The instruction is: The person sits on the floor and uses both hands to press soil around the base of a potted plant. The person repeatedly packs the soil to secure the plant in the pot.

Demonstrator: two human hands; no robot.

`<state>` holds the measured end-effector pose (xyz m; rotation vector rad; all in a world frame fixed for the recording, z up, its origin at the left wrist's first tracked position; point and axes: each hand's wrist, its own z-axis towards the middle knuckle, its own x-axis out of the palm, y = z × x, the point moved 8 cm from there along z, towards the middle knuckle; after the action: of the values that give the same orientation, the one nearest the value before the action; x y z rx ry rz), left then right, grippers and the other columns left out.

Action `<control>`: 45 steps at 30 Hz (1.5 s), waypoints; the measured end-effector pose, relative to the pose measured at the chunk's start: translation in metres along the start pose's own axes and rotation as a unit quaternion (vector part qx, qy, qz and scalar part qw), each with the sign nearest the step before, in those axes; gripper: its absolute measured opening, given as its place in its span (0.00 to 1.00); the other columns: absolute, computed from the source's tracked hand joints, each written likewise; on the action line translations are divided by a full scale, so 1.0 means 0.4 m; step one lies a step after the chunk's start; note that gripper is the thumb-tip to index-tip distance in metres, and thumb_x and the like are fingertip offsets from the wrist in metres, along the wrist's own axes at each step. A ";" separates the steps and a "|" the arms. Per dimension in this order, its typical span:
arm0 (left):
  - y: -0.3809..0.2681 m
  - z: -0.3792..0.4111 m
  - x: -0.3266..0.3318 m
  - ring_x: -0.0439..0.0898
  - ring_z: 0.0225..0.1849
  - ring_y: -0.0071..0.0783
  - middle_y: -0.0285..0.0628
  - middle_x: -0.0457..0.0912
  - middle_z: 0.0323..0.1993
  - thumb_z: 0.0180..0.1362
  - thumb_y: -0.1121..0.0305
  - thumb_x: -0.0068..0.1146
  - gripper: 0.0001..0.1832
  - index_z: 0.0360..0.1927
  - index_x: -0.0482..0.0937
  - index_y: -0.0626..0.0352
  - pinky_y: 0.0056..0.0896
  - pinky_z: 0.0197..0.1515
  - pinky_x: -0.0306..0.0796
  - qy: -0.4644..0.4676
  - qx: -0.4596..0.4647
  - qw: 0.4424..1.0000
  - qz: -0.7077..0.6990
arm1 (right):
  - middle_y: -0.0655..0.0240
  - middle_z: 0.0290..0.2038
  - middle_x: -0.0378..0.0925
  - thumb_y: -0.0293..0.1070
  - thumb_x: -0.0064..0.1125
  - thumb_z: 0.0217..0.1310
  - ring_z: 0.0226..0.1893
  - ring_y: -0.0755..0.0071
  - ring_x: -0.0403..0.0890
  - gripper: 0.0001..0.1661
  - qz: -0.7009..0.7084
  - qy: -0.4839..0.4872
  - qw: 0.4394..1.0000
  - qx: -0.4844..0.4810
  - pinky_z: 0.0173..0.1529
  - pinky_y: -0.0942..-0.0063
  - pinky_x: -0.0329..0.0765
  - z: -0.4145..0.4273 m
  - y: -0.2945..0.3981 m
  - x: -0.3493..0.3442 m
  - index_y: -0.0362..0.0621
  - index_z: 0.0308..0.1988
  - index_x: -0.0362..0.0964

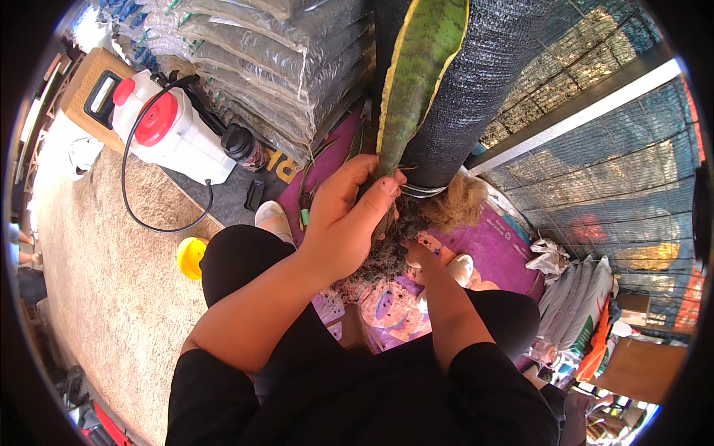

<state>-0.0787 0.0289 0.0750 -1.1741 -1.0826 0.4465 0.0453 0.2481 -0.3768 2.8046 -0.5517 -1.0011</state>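
Note:
My left hand (348, 220) grips a snake plant leaf (413, 83) near its base, thumb and fingers wrapped around it. The leaf is green with yellow margins and stands upright. Dark soil and fibrous roots (385, 259) hang below that hand. My right hand (415, 255) is lower, beside the roots, with its fingers partly hidden by them; I cannot tell whether it holds any. Loose soil is scattered over the purple printed sheet (496, 251) under the plant. Another slender plant (307, 189) with a green tag lies to the left of my left hand.
Stacked plastic-wrapped bags (262, 72) rise at the back left. Near them stand a white sprayer (178, 139) with a black hose and a dark tumbler (244, 148). A black mesh roll (474, 83) stands behind the leaf, with brown fibre (457, 203) at its foot. A yellow object (191, 258) lies left.

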 end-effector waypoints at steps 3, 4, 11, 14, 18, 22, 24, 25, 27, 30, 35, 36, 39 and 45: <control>0.004 -0.004 -0.003 0.68 0.24 0.12 0.30 0.70 0.27 0.62 0.65 0.46 0.11 0.39 0.72 0.63 0.17 0.23 0.62 -0.010 -0.007 1.000 0.008 | 0.51 0.49 0.72 0.26 0.47 0.46 0.46 0.51 0.75 0.32 -0.037 0.010 0.999 0.014 0.47 0.61 0.74 -0.063 0.054 -0.066 0.51 0.56 0.65; 0.006 -0.001 0.006 0.68 0.24 0.12 0.30 0.70 0.27 0.63 0.64 0.46 0.11 0.39 0.72 0.62 0.17 0.23 0.62 -0.008 -0.007 1.000 0.009 | 0.51 0.48 0.72 0.26 0.48 0.46 0.44 0.51 0.76 0.32 -0.052 -0.006 0.998 0.016 0.46 0.60 0.73 -0.077 0.055 -0.088 0.50 0.56 0.66; 0.036 -0.001 -0.001 0.75 0.30 0.26 0.37 0.74 0.33 0.64 0.54 0.36 0.20 0.43 0.71 0.60 0.25 0.25 0.69 0.045 -0.037 0.989 -0.140 | 0.55 0.36 0.77 0.32 0.53 0.43 0.39 0.52 0.77 0.17 -0.103 -0.085 0.988 -0.076 0.42 0.61 0.73 -0.243 0.199 -0.363 0.47 0.39 0.76; 0.046 0.004 0.016 0.76 0.31 0.28 0.38 0.74 0.34 0.64 0.55 0.35 0.19 0.44 0.71 0.59 0.28 0.27 0.70 0.058 -0.050 0.983 -0.167 | 0.58 0.33 0.78 0.32 0.53 0.46 0.35 0.56 0.79 0.14 -0.037 -0.180 0.968 -0.171 0.41 0.64 0.74 -0.403 0.256 -0.499 0.44 0.36 0.76; 0.040 -0.008 0.031 0.76 0.33 0.30 0.40 0.75 0.35 0.64 0.59 0.35 0.17 0.45 0.70 0.60 0.30 0.29 0.71 0.064 -0.045 0.988 -0.132 | 0.64 0.30 0.76 0.27 0.53 0.49 0.32 0.69 0.78 0.13 0.258 -0.191 0.927 -0.194 0.39 0.72 0.76 -0.616 0.336 -0.631 0.40 0.39 0.74; 0.055 -0.018 0.056 0.76 0.35 0.31 0.40 0.75 0.35 0.65 0.62 0.36 0.16 0.47 0.70 0.61 0.33 0.31 0.71 0.075 -0.039 0.988 -0.131 | 0.62 0.40 0.75 0.23 0.53 0.51 0.39 0.71 0.76 0.17 0.601 -0.158 0.725 -0.296 0.43 0.74 0.74 -0.746 0.353 -0.676 0.31 0.44 0.70; 0.067 -0.023 0.062 0.76 0.36 0.31 0.40 0.75 0.35 0.65 0.62 0.35 0.17 0.48 0.69 0.61 0.34 0.32 0.71 0.070 -0.042 0.988 -0.133 | 0.61 0.44 0.74 0.22 0.51 0.52 0.41 0.71 0.75 0.18 0.620 -0.145 0.691 -0.341 0.44 0.72 0.75 -0.802 0.385 -0.683 0.31 0.46 0.68; 0.075 -0.025 0.065 0.76 0.36 0.31 0.40 0.75 0.35 0.65 0.61 0.35 0.17 0.48 0.69 0.60 0.34 0.32 0.71 0.066 -0.047 0.987 -0.138 | 0.60 0.45 0.73 0.21 0.51 0.53 0.42 0.71 0.75 0.19 0.631 -0.137 0.672 -0.363 0.45 0.71 0.76 -0.821 0.398 -0.686 0.31 0.47 0.68; 0.097 -0.023 0.068 0.76 0.36 0.30 0.39 0.75 0.35 0.65 0.60 0.33 0.18 0.48 0.69 0.60 0.34 0.33 0.71 0.062 -0.052 0.985 -0.152 | 0.60 0.48 0.71 0.19 0.49 0.54 0.43 0.70 0.75 0.20 0.554 -0.194 0.711 -0.387 0.46 0.71 0.76 -0.843 0.427 -0.692 0.32 0.49 0.66; 0.140 -0.022 0.065 0.76 0.38 0.30 0.38 0.75 0.36 0.65 0.57 0.31 0.20 0.48 0.70 0.59 0.33 0.35 0.71 0.043 -0.062 0.981 -0.178 | 0.60 0.50 0.69 0.15 0.48 0.54 0.44 0.71 0.74 0.21 0.565 -0.203 0.668 -0.440 0.46 0.71 0.77 -0.850 0.479 -0.679 0.33 0.51 0.65; 0.163 -0.019 0.077 0.75 0.40 0.29 0.37 0.75 0.37 0.65 0.53 0.32 0.21 0.44 0.71 0.59 0.29 0.44 0.68 0.019 -0.051 0.983 -0.173 | 0.67 0.39 0.72 0.14 0.56 0.51 0.38 0.78 0.75 0.15 0.583 -0.247 0.666 -0.395 0.41 0.75 0.77 -0.793 0.456 -0.645 0.36 0.41 0.67; 0.162 -0.018 0.077 0.74 0.40 0.28 0.37 0.75 0.36 0.64 0.54 0.34 0.20 0.44 0.71 0.59 0.29 0.45 0.67 0.014 -0.040 0.986 -0.162 | 0.70 0.35 0.71 0.15 0.58 0.50 0.35 0.80 0.75 0.13 0.577 -0.267 0.668 -0.387 0.39 0.79 0.74 -0.794 0.455 -0.647 0.37 0.37 0.68; 0.148 -0.011 0.081 0.73 0.41 0.25 0.36 0.74 0.36 0.63 0.57 0.39 0.17 0.43 0.71 0.60 0.27 0.47 0.65 0.003 0.005 0.997 -0.080 | 0.72 0.30 0.73 0.21 0.61 0.48 0.31 0.82 0.75 0.08 0.528 -0.345 0.689 -0.356 0.36 0.81 0.72 -0.801 0.444 -0.650 0.38 0.32 0.72; 0.132 -0.014 0.088 0.69 0.40 0.19 0.32 0.71 0.36 0.60 0.70 0.48 0.08 0.40 0.72 0.62 0.22 0.44 0.62 -0.017 0.039 0.999 -0.018 | 0.68 0.31 0.72 0.22 0.63 0.46 0.31 0.77 0.74 0.08 0.496 -0.397 0.683 -0.360 0.36 0.79 0.71 -0.805 0.435 -0.665 0.38 0.32 0.75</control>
<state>-0.0454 0.0730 0.0433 -1.0802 -1.1044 0.4780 0.0059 0.1810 0.0691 0.9596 -1.1954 -1.5500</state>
